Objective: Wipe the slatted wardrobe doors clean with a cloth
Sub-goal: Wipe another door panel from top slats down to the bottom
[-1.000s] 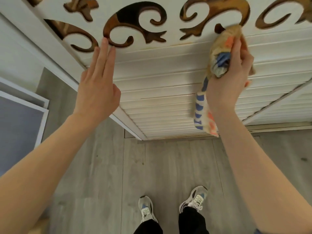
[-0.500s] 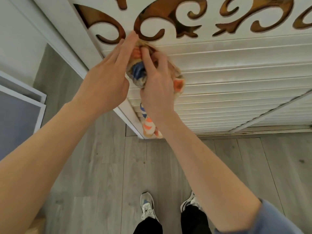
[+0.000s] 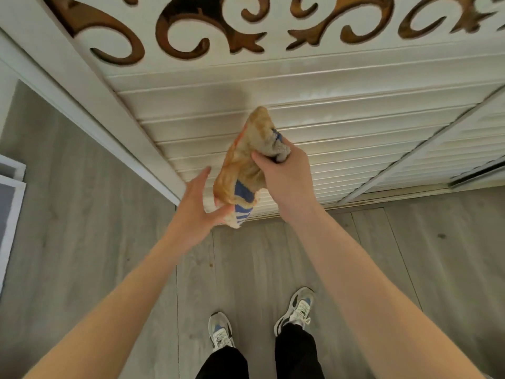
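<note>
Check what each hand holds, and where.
Right hand grips the cloth by its bunched middle. Left hand holds nothing; its open fingers touch the cloth's striped lower end.

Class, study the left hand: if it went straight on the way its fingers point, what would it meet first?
The cloth, gripped by the right hand. The left hand points at its hanging lower end and seems nearly touching it, though depth is unclear.
</note>
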